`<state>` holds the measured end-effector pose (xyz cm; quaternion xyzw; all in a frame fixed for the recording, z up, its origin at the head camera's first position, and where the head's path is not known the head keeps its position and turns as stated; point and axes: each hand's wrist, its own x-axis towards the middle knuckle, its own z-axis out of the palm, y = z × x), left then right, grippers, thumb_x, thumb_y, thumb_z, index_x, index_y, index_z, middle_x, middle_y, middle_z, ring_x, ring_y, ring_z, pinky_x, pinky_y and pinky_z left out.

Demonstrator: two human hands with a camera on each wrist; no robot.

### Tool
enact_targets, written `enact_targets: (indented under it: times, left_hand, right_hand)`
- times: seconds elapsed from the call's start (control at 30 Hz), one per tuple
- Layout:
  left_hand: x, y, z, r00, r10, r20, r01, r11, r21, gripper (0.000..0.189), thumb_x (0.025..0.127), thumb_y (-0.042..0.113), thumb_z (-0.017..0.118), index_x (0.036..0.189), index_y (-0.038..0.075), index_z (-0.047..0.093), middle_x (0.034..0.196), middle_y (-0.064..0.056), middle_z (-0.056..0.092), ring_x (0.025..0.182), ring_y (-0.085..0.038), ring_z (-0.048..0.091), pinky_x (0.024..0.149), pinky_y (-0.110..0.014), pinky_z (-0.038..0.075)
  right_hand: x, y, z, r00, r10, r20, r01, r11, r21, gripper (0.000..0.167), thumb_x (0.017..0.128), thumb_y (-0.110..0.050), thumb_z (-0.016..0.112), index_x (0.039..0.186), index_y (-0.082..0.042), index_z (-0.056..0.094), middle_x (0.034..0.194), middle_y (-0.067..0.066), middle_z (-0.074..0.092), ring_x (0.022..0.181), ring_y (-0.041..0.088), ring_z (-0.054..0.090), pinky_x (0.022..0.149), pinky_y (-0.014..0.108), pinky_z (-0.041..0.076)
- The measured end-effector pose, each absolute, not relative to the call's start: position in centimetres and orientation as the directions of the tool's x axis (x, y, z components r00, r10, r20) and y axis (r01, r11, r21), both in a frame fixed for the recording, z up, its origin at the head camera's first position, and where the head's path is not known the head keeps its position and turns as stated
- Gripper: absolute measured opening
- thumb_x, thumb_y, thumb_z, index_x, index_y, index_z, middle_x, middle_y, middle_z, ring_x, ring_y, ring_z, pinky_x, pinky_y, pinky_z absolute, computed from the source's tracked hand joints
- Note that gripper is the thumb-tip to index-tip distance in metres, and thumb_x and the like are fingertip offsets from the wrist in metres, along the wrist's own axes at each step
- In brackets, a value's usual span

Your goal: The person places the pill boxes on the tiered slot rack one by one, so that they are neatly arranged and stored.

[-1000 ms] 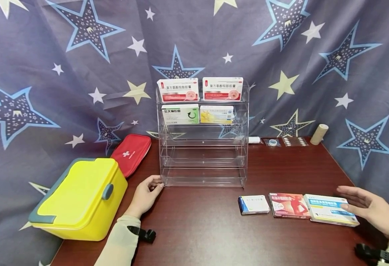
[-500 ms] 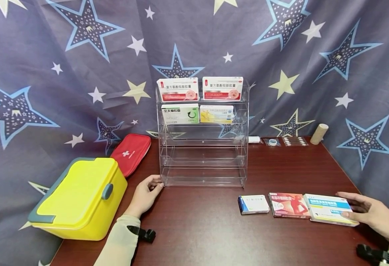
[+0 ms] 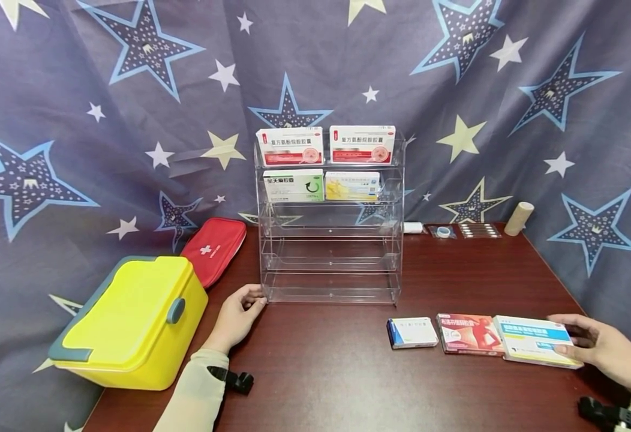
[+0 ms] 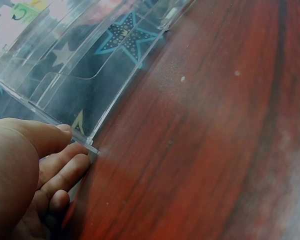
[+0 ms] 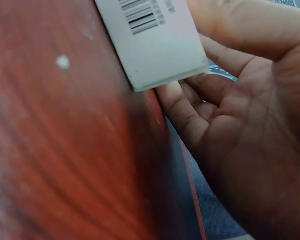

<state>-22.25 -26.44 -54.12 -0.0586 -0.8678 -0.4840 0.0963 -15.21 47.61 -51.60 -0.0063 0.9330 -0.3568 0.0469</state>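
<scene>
In the head view, I read the blue-and-white box [image 3: 528, 341], long axis nine-to-three, at nine o'clock from the nearer right hand [image 3: 609, 354], which pinches its end, while the half-curled left hand [image 3: 239, 317] grips the clear rack [image 3: 330, 294] at seven o'clock.

Over the past second, moved with the right hand [image 3: 604, 351] from a loose spread about the white-and-blue box [image 3: 531, 339] to a grip on its right end, drawing fingers in behind and bringing thumb lower over its face.
</scene>
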Motion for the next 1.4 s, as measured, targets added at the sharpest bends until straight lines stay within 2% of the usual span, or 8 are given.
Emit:
enact_targets:
  times: [0.27,0.4,0.67,0.9,1.03,1.13,1.27,1.4]
  left_hand:
    - [-22.3,-26.3,-54.1,-0.974,0.013,0.226,0.199,0.525,0.828,0.024,0.098,0.008,0.075,0.121,0.008,0.071,0.105,-0.004,0.075,0.097,-0.018,0.069,0.088,-0.030,0.051]
    - [-22.3,-26.3,-54.1,-0.974,0.014,0.225,0.199,0.527,0.827,0.024,0.098,0.008,0.075,0.121,0.009,0.071,0.105,-0.003,0.075,0.097,-0.018,0.069,0.088,-0.030,0.051]
    - [-22.3,-26.3,-54.1,-0.974,0.009,0.228,0.199,0.526,0.827,0.024,0.097,0.009,0.076,0.121,0.010,0.072,0.104,-0.002,0.074,0.096,-0.018,0.069,0.088,-0.030,0.051]
    - [-22.3,-26.3,-54.2,-0.974,0.008,0.225,0.197,0.520,0.831,0.025,0.097,0.009,0.076,0.122,0.010,0.072,0.104,-0.002,0.075,0.096,-0.017,0.069,0.088,-0.031,0.051]
    - [-22.2,-26.3,-54.2,-0.975,0.008,0.223,0.194,0.521,0.831,0.025,0.097,0.008,0.076,0.122,0.010,0.072,0.104,-0.002,0.075,0.096,-0.017,0.069,0.088,-0.031,0.051]
    - [-22.2,-26.3,-54.1,-0.975,0.010,0.223,0.196,0.520,0.831,0.025,0.097,0.008,0.076,0.122,0.010,0.072,0.104,-0.003,0.075,0.096,-0.017,0.069,0.088,-0.032,0.051]
    - [-22.1,-26.4,-54.1,-0.975,0.010,0.224,0.195,0.526,0.828,0.025,0.097,0.008,0.076,0.122,0.010,0.072,0.104,-0.002,0.075,0.096,-0.017,0.069,0.088,-0.032,0.051]
    - [-22.1,-26.5,-54.0,-0.975,0.010,0.223,0.194,0.529,0.826,0.025,0.097,0.009,0.076,0.122,0.010,0.072,0.104,-0.002,0.075,0.097,-0.017,0.069,0.089,-0.034,0.052]
  right_hand:
    - [-14.3,48.0,-52.6,-0.997,-0.059,0.056,-0.081,0.632,-0.770,0.047,0.088,0.000,0.082,0.126,0.002,0.056,0.097,-0.014,0.066,0.078,0.007,0.063,0.061,0.026,0.052]
    - [-14.1,48.2,-52.7,-0.994,-0.052,0.099,-0.111,0.579,-0.808,0.041,0.089,0.006,0.079,0.123,-0.006,0.059,0.096,-0.015,0.067,0.077,0.009,0.066,0.060,0.028,0.054]
    - [-14.2,48.6,-52.6,-0.975,0.044,0.217,-0.166,0.504,-0.848,0.031,0.091,0.013,0.073,0.113,-0.008,0.065,0.099,-0.023,0.070,0.076,0.004,0.069,0.060,0.021,0.054]
    - [-14.2,48.4,-51.8,-0.909,0.044,0.413,-0.414,0.003,-0.910,0.039,0.085,0.036,0.054,0.109,0.007,0.065,0.108,0.000,0.079,0.084,0.008,0.075,0.064,0.018,0.056]
    - [-14.2,46.9,-49.6,-0.871,0.051,0.489,-0.491,-0.092,-0.866,0.038,0.083,0.040,0.048,0.109,0.016,0.063,0.110,0.007,0.078,0.090,0.012,0.077,0.066,0.021,0.058]
    - [-14.6,44.9,-46.8,-0.858,0.052,0.511,-0.513,-0.060,-0.856,0.034,0.082,0.040,0.051,0.109,0.022,0.060,0.111,0.010,0.078,0.093,0.013,0.076,0.069,0.021,0.058]
    - [-16.2,41.0,-42.1,-0.884,0.055,0.465,-0.442,0.229,-0.867,0.031,0.085,0.027,0.068,0.114,0.017,0.065,0.104,-0.002,0.078,0.086,0.006,0.075,0.069,0.017,0.057]
    - [-18.6,36.5,-37.6,-0.893,0.007,0.451,-0.391,0.486,-0.782,0.031,0.086,0.011,0.079,0.115,0.008,0.070,0.098,-0.011,0.075,0.080,-0.001,0.072,0.068,0.014,0.055]
